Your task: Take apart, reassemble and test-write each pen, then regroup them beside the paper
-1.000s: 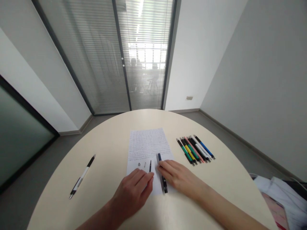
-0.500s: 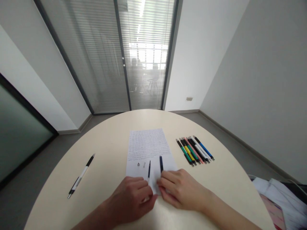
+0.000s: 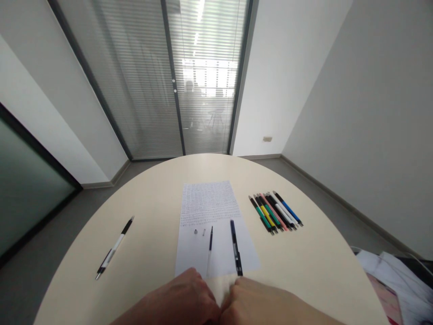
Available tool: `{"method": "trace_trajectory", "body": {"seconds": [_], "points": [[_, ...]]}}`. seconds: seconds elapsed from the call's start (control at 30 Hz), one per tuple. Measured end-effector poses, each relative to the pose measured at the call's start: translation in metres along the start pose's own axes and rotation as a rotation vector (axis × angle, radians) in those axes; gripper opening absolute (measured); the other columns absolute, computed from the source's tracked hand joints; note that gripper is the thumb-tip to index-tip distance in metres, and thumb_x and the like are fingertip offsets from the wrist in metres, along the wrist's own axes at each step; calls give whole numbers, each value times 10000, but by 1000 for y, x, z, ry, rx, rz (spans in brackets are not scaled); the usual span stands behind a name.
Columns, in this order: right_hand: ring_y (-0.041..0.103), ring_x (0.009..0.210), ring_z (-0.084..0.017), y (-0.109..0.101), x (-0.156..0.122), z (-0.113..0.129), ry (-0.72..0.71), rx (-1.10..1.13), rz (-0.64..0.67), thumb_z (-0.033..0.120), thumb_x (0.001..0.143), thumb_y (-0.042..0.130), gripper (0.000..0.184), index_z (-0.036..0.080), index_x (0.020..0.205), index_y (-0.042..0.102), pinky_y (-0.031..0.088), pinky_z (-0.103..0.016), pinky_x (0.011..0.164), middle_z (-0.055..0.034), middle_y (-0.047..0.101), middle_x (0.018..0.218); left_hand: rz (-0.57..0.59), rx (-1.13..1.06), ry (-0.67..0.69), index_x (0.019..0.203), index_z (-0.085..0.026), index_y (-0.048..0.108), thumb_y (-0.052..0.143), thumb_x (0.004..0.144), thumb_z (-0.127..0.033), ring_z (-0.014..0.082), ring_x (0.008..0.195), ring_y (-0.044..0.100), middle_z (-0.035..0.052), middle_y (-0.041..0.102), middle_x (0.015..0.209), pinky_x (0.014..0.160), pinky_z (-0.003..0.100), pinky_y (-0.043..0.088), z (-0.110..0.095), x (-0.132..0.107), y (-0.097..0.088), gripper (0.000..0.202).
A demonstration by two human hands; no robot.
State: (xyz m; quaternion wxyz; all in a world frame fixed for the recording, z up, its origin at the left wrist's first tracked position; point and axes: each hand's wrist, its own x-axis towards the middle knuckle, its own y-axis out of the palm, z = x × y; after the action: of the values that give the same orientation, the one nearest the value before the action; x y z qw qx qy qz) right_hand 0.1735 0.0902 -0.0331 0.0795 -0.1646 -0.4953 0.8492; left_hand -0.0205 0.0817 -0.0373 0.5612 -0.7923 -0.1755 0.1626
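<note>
My left hand [image 3: 192, 295] and my right hand [image 3: 245, 298] rest at the near side of the table, curled in with their knuckles close together. Nothing shows in either one; the fingertips are hidden below. Just beyond my right knuckles a dark pen barrel with a clip [image 3: 236, 248] lies on the handwritten sheet of paper [image 3: 191, 257]. To its left is a thin pen refill [image 3: 210, 241] with a dark upper part and pale lower tube. Two tiny parts lie further left on the paper: a small metallic tip [image 3: 195, 231] and a short clear or whitish piece [image 3: 203, 232].
A black-and-white pen [image 3: 115, 248] lies alone on the left of the round table [image 3: 145, 243]. At right sits a row of several coloured pens [image 3: 275, 212]. White cloth-like or paper material [image 3: 389, 266] is beyond the table's right edge.
Both hands have drawn back toward me, off the paper. The dark pen barrel has been let go and lies in full view, a little further right. The refill is uncovered too.
</note>
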Motion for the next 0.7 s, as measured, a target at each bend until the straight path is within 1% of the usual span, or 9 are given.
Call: {"method": "trace_trajectory", "body": {"seconds": [0.13,0.3,0.33,0.4,0.47,0.5,0.53,0.57,0.7], "points": [[322,483,-88,2,-1,-2,-10,87,-10,194,817,641,263,177,599,494,237,-222,447,58,508,535,17,-6,5,509,-180,583,675,690,-80,133,454,626,-38,688,516,425,237,283,1,1,-1,227],[319,464,-61,4,-4,-12,-52,386,-78,75,687,619,288,175,532,398,268,-189,462,87,373,512,9,12,-4,540,-186,602,723,706,-127,129,484,642,-47,703,549,441,268,230,1,-1,2,214],[322,454,-60,2,-4,-15,5,443,-153,86,706,594,290,177,524,387,277,-187,461,86,362,502,6,23,-6,541,-185,600,729,713,-142,127,482,640,-48,704,555,445,272,225,2,-1,2,219],[349,447,-74,-5,-4,-24,235,492,-421,171,812,532,264,194,569,431,290,-200,463,78,370,493,11,30,2,532,-184,591,730,728,-163,115,468,624,-56,695,549,448,274,221,2,-2,3,241],[424,475,-108,-10,-3,-37,509,413,-748,300,896,486,155,200,795,550,310,-230,489,63,448,526,15,20,9,518,-186,581,730,731,-164,105,455,603,-66,678,529,446,272,226,3,-2,4,260],[462,495,-129,-12,-2,-45,587,329,-853,357,891,510,186,195,964,562,326,-247,513,53,494,558,14,19,9,513,-186,578,733,728,-164,105,452,596,-69,670,520,447,272,231,3,-2,4,266],[496,514,-148,-11,-1,-52,635,265,-902,397,879,530,288,186,1075,540,343,-262,536,41,532,585,10,22,7,512,-187,577,738,727,-168,106,454,592,-71,665,516,451,272,237,3,-2,4,269],[527,536,-166,-10,1,-59,673,219,-904,424,868,545,376,178,1151,513,351,-272,549,27,563,610,3,31,5,511,-186,576,741,729,-174,107,455,590,-71,662,515,455,275,242,3,-2,4,273],[607,641,-216,0,7,-67,769,75,-732,402,867,542,499,164,1295,444,359,-291,585,-29,634,720,1,42,7,521,-180,584,724,776,-217,107,461,593,-64,672,526,464,282,244,2,-1,4,293]]}}
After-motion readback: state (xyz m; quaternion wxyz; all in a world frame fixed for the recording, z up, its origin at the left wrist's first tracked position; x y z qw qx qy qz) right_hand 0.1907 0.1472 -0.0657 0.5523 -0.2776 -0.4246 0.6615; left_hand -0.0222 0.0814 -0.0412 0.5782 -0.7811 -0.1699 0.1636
